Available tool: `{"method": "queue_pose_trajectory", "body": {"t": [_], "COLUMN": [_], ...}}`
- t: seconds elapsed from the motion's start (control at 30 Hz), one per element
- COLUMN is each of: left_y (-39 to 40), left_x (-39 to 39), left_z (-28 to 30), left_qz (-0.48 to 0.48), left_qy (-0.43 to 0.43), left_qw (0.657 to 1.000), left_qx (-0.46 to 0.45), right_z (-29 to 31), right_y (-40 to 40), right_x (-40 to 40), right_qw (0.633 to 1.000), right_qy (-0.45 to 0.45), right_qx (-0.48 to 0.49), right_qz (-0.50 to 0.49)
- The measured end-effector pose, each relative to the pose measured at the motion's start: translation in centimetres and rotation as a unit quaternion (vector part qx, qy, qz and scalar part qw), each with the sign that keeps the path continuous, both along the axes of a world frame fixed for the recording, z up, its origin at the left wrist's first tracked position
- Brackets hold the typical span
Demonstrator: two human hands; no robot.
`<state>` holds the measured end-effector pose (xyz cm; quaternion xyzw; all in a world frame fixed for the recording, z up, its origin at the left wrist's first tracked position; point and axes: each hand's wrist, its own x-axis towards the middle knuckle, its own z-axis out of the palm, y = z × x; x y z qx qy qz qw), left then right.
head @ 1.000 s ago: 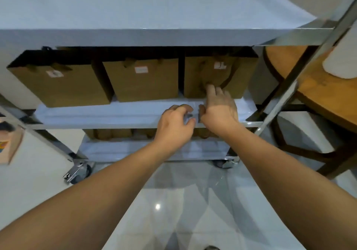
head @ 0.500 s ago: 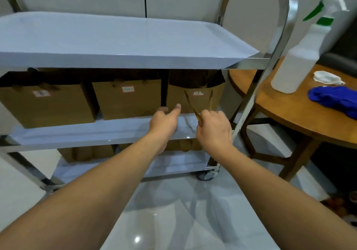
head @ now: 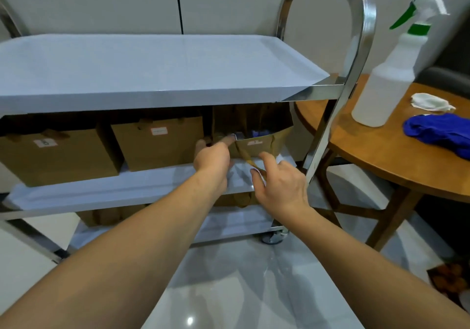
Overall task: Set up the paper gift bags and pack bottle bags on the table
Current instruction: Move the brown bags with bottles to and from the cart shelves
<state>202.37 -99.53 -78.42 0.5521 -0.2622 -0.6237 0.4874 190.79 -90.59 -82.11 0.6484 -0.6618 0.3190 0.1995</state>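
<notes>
Three brown paper gift bags stand on the middle shelf (head: 127,186) of a steel cart. The right bag (head: 262,145) leans forward towards me with its mouth open, and something blue shows inside. My left hand (head: 212,157) grips that bag's left top corner, its index finger lying along the rim. My right hand (head: 278,180) pinches the bag's brown handle strap below the front face. The middle bag (head: 157,148) and the left bag (head: 56,158) stand upright, each with a white label.
The cart's top shelf (head: 152,69) carries nothing. More brown bags (head: 109,215) lie on the bottom shelf. The cart's steel handle (head: 356,49) rises at the right. Beyond it, a round wooden table (head: 381,150) holds a spray bottle (head: 386,82), a blue cloth (head: 440,133) and a white cloth (head: 429,102).
My view has lifted and drawn back. The right hand went from lying flat on the right bag to pinching its handle. The bag has tipped forward, and the left hand now holds its corner.
</notes>
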Motion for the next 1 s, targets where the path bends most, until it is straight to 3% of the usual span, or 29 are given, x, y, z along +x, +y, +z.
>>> {"method": "queue_pose_trajectory", "body": {"t": [0.1, 0.2, 0.33, 0.47, 0.7, 0.87, 1.0], "left_y": [-0.6, -0.3, 1.4, 3.4, 5.8, 7.0, 6.6], "left_x": [-0.7, -0.7, -0.1, 0.0, 1.1, 1.7, 1.2], "left_z": [0.7, 0.7, 0.4, 0.3, 3.5, 5.2, 8.8], "left_qz": [0.01, 0.051, 0.079, 0.071, 0.055, 0.027, -0.07], "left_qy": [-0.019, -0.043, -0.097, -0.147, -0.169, -0.19, -0.366], "left_qw": [0.999, 0.989, 0.973, 0.967, 0.951, 0.935, 0.884], "left_qx": [0.036, 0.132, 0.195, 0.196, 0.253, 0.298, 0.281], "right_z": [0.7, 2.1, 4.3, 5.9, 7.6, 10.4, 13.9], "right_y": [-0.7, -0.8, -1.1, -1.3, 0.5, 2.9, 3.4], "right_x": [-0.5, -0.3, 0.1, -0.2, 0.5, 0.3, -0.4], "right_qw": [0.999, 0.989, 0.928, 0.875, 0.837, 0.839, 0.809], "right_qy": [0.019, 0.053, 0.036, -0.019, -0.133, -0.171, -0.178], "right_qx": [0.048, 0.136, 0.37, 0.483, 0.529, 0.514, 0.555], "right_qz": [-0.017, -0.011, -0.015, -0.021, 0.03, 0.059, 0.073]}}
